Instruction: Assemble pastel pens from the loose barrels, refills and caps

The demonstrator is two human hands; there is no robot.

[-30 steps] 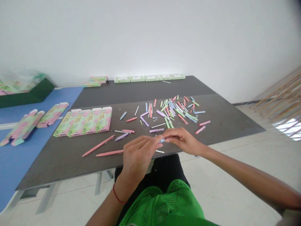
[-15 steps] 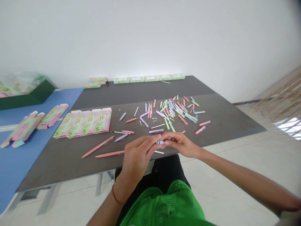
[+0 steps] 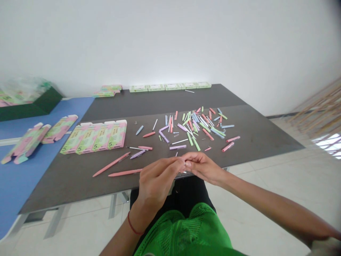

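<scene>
My left hand [image 3: 156, 179] and my right hand [image 3: 205, 168] meet above the table's front edge. Both are closed, fingertips pressed together around a small pen part, mostly hidden by the fingers; it showed light blue a moment ago. A white refill tip pokes out on the table under my right fingers. Left of my hands lie two pink pens [image 3: 112, 164], one partly behind my left hand. A purple pen part [image 3: 137, 154] and a pink pen part [image 3: 145, 148] lie just beyond, with a purple barrel [image 3: 178, 147] ahead of my fingertips.
Loose pen barrels [image 3: 196, 143] and white refills [image 3: 180, 142] are scattered centre-right on the dark table [image 3: 80, 185]. Upright-printed cartons [image 3: 117, 135] lie in a row at left. More boxes [image 3: 156, 87] line the back edge. A dark green bin [image 3: 48, 103] and flattened cartons [image 3: 60, 129] occupy the blue surface.
The light blue pen part, visible between my fingertips before, is now hidden by them. My hands have drawn slightly closer together. The view has shifted a little.
</scene>
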